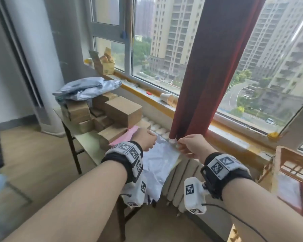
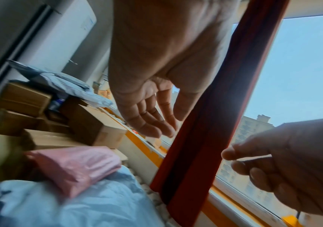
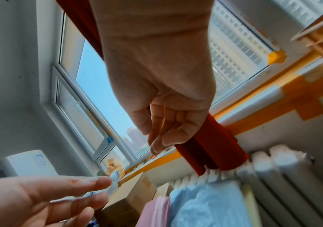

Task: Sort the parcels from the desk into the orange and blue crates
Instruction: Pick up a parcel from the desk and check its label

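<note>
Desk [image 1: 87, 144]: a narrow table under the window, heaped with parcels; its near end carries the soft ones.
Cardboard boxes [image 1: 122, 110]: stacked at the far and middle part of the desk; stiff, square-edged, probably best taken by two opposite faces.
White poly mailer [image 1: 157, 165]: lies at the near end, partly hanging over the edge, just beside the radiator [image 1: 180, 180]. Crinkled film, so likely light, limp and slippery; it should sag if lifted by one corner, so a grip on two edges or a pinch of gathered film looks safest.
Pink mailer [image 1: 126, 137]: lies against the white one's far left side and touches it; soft too.
Orange crate [image 1: 294, 165]: at the right, well apart from the desk.
Left hand [image 1: 144, 140]: above the white mailer's far edge, fingers straight and relaxed, grasping nothing.
Right hand [image 1: 191, 145]: above the mailer's right corner, fingers loosely bent, nothing held.
</note>
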A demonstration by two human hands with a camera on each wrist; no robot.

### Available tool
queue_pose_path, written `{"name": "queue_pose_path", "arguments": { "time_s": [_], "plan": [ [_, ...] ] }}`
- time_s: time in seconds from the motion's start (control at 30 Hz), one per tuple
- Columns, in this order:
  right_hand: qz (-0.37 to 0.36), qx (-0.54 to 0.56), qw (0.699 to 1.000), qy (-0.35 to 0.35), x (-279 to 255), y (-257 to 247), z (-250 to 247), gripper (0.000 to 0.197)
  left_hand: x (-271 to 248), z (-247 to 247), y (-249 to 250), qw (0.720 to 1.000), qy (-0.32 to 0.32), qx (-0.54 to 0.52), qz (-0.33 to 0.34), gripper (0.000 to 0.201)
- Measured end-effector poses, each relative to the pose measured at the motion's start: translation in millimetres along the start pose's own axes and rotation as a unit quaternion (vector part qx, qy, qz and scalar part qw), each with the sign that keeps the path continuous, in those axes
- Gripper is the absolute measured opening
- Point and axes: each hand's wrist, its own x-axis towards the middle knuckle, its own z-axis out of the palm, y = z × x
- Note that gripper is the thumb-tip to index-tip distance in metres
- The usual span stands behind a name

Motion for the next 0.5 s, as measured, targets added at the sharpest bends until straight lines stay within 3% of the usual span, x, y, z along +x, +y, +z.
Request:
{"name": "queue_pose_path", "arguments": {
  "time_s": [0.13,0.27,0.5],
  "plan": [
    [-0.002,0.014,1.0,-0.023,7,-11,46,0.017,9,-50,-29,0.999,0.025,-0.016,-0.021,0.03],
    [0.009,0.026,0.999,-0.034,14,-18,83,0.015,13,-90,-56,0.995,0.081,-0.033,-0.055,0.021],
    [0.006,0.04,0.997,-0.06,35,-40,130,0.013,36,-133,-83,0.989,0.121,-0.063,-0.064,0.027]
  ]
}}
